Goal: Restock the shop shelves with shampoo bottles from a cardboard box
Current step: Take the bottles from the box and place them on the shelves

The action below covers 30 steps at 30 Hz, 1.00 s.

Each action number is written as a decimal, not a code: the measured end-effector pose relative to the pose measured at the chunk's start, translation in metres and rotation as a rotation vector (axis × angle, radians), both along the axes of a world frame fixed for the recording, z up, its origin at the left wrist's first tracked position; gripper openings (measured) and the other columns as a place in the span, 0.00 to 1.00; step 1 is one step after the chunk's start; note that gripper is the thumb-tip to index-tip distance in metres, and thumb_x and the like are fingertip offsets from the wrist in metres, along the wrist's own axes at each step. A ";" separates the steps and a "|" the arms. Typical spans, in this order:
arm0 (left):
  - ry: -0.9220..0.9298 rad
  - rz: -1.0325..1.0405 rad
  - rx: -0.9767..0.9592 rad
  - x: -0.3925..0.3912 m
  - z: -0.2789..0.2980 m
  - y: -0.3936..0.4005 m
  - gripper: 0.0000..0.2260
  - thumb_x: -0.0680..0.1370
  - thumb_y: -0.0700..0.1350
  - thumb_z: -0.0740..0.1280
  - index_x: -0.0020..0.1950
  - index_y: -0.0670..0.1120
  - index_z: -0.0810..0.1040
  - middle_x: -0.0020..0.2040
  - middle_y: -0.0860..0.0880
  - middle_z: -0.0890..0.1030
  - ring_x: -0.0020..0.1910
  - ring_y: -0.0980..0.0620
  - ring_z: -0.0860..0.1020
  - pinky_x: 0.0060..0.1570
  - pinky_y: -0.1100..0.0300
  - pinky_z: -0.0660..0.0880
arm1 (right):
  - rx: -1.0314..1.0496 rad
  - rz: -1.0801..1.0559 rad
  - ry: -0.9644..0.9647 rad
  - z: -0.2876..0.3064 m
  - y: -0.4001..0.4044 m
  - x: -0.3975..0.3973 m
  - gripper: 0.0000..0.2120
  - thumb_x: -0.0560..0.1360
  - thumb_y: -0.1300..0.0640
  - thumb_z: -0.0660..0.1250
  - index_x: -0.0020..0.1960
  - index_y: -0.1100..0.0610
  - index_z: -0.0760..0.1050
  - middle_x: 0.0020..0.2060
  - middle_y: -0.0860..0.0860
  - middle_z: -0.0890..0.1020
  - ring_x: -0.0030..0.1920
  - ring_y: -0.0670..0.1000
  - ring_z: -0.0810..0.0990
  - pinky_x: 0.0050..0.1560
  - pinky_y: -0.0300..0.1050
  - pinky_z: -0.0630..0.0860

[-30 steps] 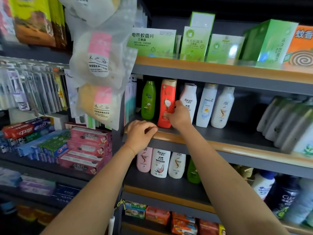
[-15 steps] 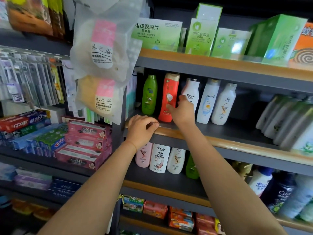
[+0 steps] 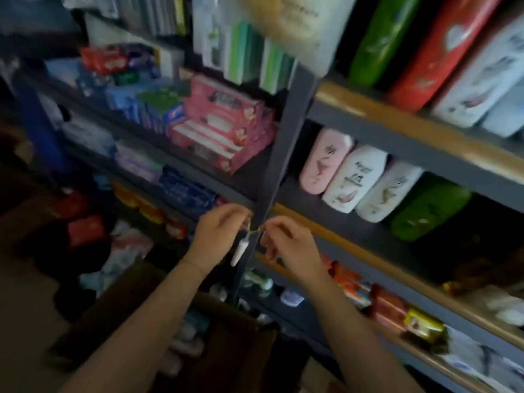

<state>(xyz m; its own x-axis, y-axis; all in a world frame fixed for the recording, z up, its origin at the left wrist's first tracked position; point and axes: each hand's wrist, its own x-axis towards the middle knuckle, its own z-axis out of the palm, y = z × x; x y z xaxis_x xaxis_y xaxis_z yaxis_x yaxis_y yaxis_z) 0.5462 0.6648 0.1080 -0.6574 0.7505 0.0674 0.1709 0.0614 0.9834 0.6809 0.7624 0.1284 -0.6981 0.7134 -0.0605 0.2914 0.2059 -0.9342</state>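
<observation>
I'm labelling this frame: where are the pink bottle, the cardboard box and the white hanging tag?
pink bottle (image 3: 323, 163), head view, mid body.
cardboard box (image 3: 226, 361), head view, front wall.
white hanging tag (image 3: 239, 253), head view, its middle.

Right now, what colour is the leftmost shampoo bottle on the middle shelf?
Pale pink, the leftmost bottle, clearest in the head view, though blurred.

Blurry shot: both hands, left hand and right hand, pinch a thin cord at the shelf post, cardboard box below.
</observation>
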 end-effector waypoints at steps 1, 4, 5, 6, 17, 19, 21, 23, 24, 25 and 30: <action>-0.067 0.035 -0.137 -0.011 -0.044 -0.021 0.08 0.83 0.46 0.64 0.49 0.51 0.82 0.46 0.55 0.83 0.50 0.55 0.81 0.52 0.56 0.77 | -0.069 0.038 -0.074 -0.033 -0.011 -0.012 0.09 0.82 0.60 0.61 0.47 0.58 0.78 0.32 0.54 0.80 0.29 0.51 0.77 0.34 0.48 0.77; -0.248 0.144 -0.403 -0.031 -0.153 -0.097 0.07 0.82 0.47 0.65 0.46 0.52 0.81 0.48 0.48 0.83 0.53 0.47 0.80 0.56 0.50 0.76 | -0.265 0.135 -0.320 -0.141 -0.052 -0.041 0.07 0.82 0.57 0.62 0.50 0.56 0.77 0.34 0.54 0.80 0.29 0.50 0.77 0.35 0.49 0.78; -0.287 0.198 -0.467 -0.033 -0.183 -0.124 0.07 0.81 0.48 0.66 0.43 0.52 0.80 0.49 0.45 0.83 0.53 0.45 0.81 0.57 0.49 0.76 | -0.325 0.170 -0.403 -0.176 -0.068 -0.048 0.06 0.82 0.58 0.61 0.50 0.57 0.77 0.34 0.54 0.80 0.28 0.50 0.77 0.34 0.48 0.77; -0.328 0.243 -0.525 -0.033 -0.209 -0.150 0.07 0.80 0.48 0.67 0.42 0.53 0.79 0.49 0.44 0.84 0.52 0.45 0.81 0.57 0.50 0.75 | -0.383 0.199 -0.480 -0.210 -0.085 -0.054 0.06 0.82 0.58 0.61 0.50 0.58 0.76 0.34 0.54 0.80 0.28 0.49 0.77 0.33 0.47 0.77; -0.374 0.332 -0.780 -0.038 -0.362 -0.299 0.08 0.81 0.42 0.65 0.56 0.45 0.82 0.54 0.46 0.83 0.55 0.49 0.78 0.52 0.60 0.71 | -0.677 0.125 -0.900 -0.456 -0.223 -0.100 0.06 0.82 0.56 0.60 0.57 0.56 0.71 0.50 0.56 0.77 0.38 0.50 0.77 0.34 0.44 0.76; -0.406 0.362 -0.739 -0.041 -0.372 -0.303 0.07 0.81 0.40 0.65 0.54 0.45 0.82 0.52 0.47 0.82 0.52 0.51 0.78 0.49 0.64 0.69 | -0.633 0.139 -0.878 -0.480 -0.230 -0.113 0.11 0.81 0.54 0.62 0.63 0.54 0.73 0.55 0.54 0.79 0.47 0.52 0.79 0.37 0.45 0.78; -0.424 0.388 -0.712 -0.044 -0.379 -0.306 0.07 0.81 0.39 0.65 0.54 0.44 0.83 0.51 0.49 0.82 0.50 0.55 0.76 0.46 0.71 0.68 | -0.628 0.163 -0.818 -0.497 -0.236 -0.126 0.15 0.81 0.57 0.62 0.67 0.54 0.74 0.57 0.52 0.80 0.54 0.53 0.79 0.47 0.49 0.81; -0.435 0.387 -0.699 -0.046 -0.383 -0.309 0.07 0.81 0.40 0.65 0.54 0.44 0.83 0.49 0.51 0.81 0.49 0.57 0.76 0.44 0.77 0.67 | -0.702 0.136 -0.782 -0.512 -0.243 -0.138 0.17 0.81 0.59 0.63 0.69 0.56 0.73 0.62 0.55 0.80 0.58 0.57 0.80 0.54 0.54 0.79; -0.441 0.388 -0.694 -0.048 -0.384 -0.310 0.07 0.81 0.41 0.65 0.54 0.45 0.83 0.49 0.52 0.81 0.49 0.57 0.76 0.44 0.77 0.68 | -0.762 0.102 -0.767 -0.518 -0.245 -0.143 0.19 0.80 0.59 0.64 0.71 0.57 0.71 0.63 0.56 0.79 0.59 0.58 0.80 0.55 0.55 0.79; -0.450 0.393 -0.694 -0.051 -0.385 -0.310 0.07 0.81 0.42 0.65 0.54 0.47 0.83 0.49 0.53 0.81 0.49 0.56 0.77 0.46 0.73 0.69 | -0.833 0.058 -0.745 -0.526 -0.247 -0.146 0.21 0.79 0.58 0.65 0.71 0.56 0.71 0.64 0.57 0.79 0.60 0.59 0.79 0.56 0.56 0.79; -0.658 0.474 -0.651 -0.068 -0.387 -0.312 0.09 0.80 0.43 0.63 0.45 0.54 0.81 0.46 0.45 0.85 0.41 0.49 0.81 0.49 0.53 0.76 | -1.036 -0.063 -0.678 -0.526 -0.245 -0.159 0.25 0.73 0.52 0.74 0.68 0.51 0.74 0.60 0.55 0.82 0.58 0.57 0.81 0.54 0.55 0.81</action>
